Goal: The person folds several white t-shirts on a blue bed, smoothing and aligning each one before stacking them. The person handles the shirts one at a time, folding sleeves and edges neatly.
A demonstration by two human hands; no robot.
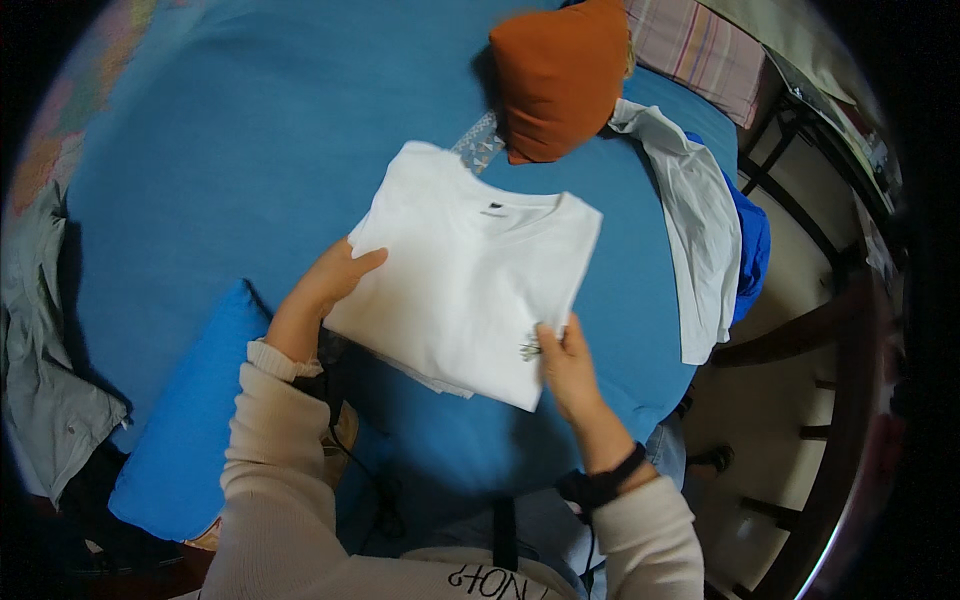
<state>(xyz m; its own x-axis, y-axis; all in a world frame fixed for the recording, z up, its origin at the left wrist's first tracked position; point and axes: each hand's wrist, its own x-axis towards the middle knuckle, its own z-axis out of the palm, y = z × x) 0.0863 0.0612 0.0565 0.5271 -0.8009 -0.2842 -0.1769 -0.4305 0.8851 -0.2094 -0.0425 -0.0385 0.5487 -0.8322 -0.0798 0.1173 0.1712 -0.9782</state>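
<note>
A folded white T-shirt [457,277] is held between my two hands above a bed with a blue sheet [225,135]. My left hand [337,274] grips its left edge, thumb on top and fingers hidden beneath. My right hand [566,364] pinches the lower right edge, beside a small printed or embroidered motif on the fabric. The collar points away from me, with a dark neck tag inside it. A patterned grey strip of cloth [480,142] shows just beyond the collar.
An orange cushion [559,79] and a striped pillow [697,56] lie at the far side. A white garment [694,217] and a blue one [750,240] drape the right edge. A blue cushion [195,420] and a grey garment [45,375] are at left. Dark wooden furniture [847,420] stands right.
</note>
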